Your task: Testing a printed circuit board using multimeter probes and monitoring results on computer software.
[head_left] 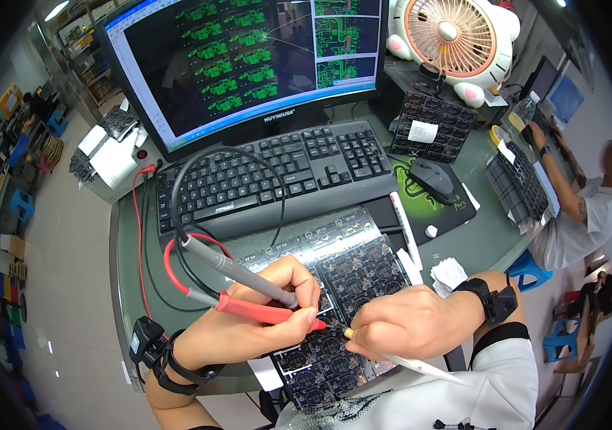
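Note:
My left hand [245,337] is closed around two test probes, a red probe [252,309] and a grey probe [230,271]. The red probe's tip points down at a dark panel of circuit boards [370,269], close to my right hand. Pinched in my right hand [406,322] is a slim tool with a white handle [424,368] and a yellowish collar; its fine tip meets the panel area beside the red tip. Whether either tip touches the board, I cannot tell. The panel slants across the desk edge below both hands.
A black keyboard [270,172] and a monitor [248,64] with a circuit layout stand behind the panel. To the right are a mouse [431,179], a white marker [406,229], crumpled paper [449,274] and a fan [449,32]. Probe leads loop at left. A co-worker's arm [560,172] shows far right.

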Demonstrator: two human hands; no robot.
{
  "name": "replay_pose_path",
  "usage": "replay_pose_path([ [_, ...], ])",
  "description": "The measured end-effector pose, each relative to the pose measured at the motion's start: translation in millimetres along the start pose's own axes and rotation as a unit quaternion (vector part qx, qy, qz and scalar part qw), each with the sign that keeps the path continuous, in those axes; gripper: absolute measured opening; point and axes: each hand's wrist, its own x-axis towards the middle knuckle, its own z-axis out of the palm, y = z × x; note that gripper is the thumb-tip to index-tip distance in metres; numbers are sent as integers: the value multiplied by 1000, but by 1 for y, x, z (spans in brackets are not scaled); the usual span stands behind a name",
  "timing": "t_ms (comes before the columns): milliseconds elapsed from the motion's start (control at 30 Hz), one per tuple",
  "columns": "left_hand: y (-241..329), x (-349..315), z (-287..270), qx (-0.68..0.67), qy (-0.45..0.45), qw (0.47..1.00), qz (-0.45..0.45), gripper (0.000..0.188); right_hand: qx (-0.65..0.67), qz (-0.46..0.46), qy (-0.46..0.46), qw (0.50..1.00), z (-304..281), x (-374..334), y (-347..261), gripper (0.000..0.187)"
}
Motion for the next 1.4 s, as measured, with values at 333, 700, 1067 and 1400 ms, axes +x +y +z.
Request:
replay_pose_path([
  [333,0,1,0,1,-7,1000,-3,15,35,-4,11,999,4,-2,3,22],
  [700,-2,2,1,-7,5,1000,10,17,37,3,-2,999,3,-2,2,23],
  [1067,-1,0,3,-13,9,1000,1,16,33,6,-20,999,0,-2,-1,19],
  [1400,0,2,-2,12,-2,1000,13,17,39,12,-6,999,0,1,2,16],
])
